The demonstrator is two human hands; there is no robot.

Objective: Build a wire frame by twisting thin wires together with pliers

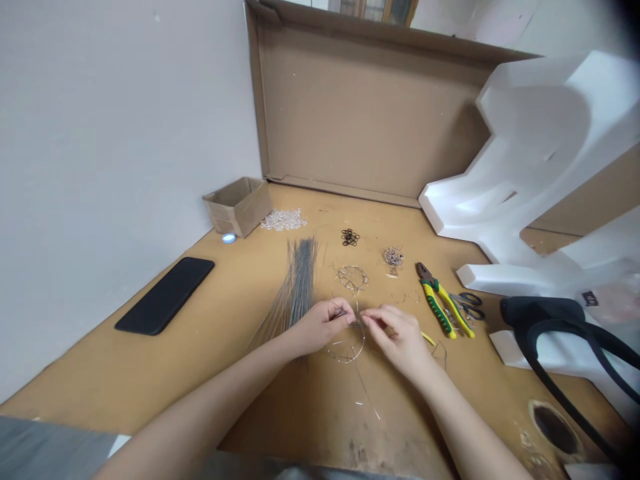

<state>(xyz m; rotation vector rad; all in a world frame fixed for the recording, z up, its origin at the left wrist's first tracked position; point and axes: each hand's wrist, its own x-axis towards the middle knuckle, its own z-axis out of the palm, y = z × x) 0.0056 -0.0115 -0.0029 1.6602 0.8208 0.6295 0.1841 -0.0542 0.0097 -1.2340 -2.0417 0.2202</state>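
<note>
My left hand (pixel 323 325) is closed in a pinch on a thin wire ring (pixel 363 347) that hangs below the fingers. Close by on the right, my right hand (pixel 397 335) pinches at the same ring's upper edge, thumb against forefinger. Exactly which strand each fingertip grips is too small to tell. Just beyond my hands lies another wire ring with twisted ends (pixel 353 277). A bundle of straight grey wires (pixel 301 283) rests on the table, partly behind my left hand. One loose wire (pixel 367 390) runs toward me beneath the ring.
Pliers with yellow-green handles (pixel 445 307) and scissors (pixel 470 305) lie to the right. Farther back are black rings (pixel 350 237), a small metal pile (pixel 393 257), clear bits (pixel 284 219) and a cardboard box (pixel 237 207). A black phone (pixel 166 295) lies left; white foam (pixel 530 153) stands right.
</note>
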